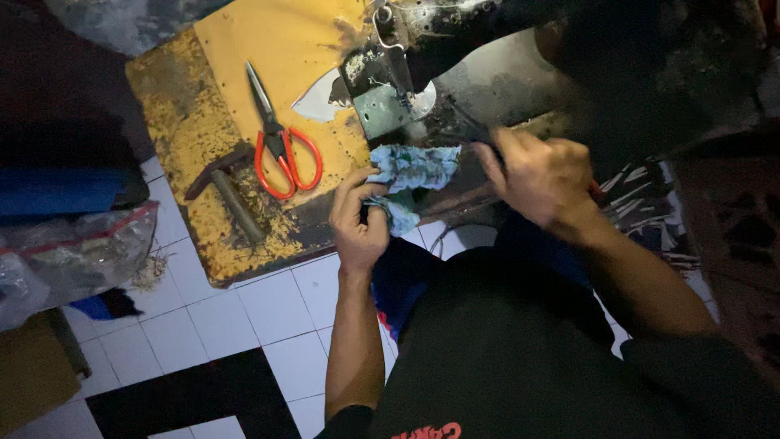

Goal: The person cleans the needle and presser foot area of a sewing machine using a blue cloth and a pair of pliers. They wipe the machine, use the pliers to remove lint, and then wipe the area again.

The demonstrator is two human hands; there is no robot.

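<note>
Head view. 1 light-blue cloth strip [414, 169], at the near edge of the worn yellow table [175, 122], below the sewing machine [422, 73]. Left hand [359, 223]: closed, pinching the strip's lower end. Right hand [540, 175]: closed on its right end, gripping. Best kept taut and level. 1 pair of red scissors [280, 150] and 1 hammer [227, 191] lie mid-table, apart.

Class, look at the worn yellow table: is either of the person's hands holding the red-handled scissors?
No. The red-handled scissors lie untouched on the table, while the left hand and right hand both grip the light blue cloth.
</note>
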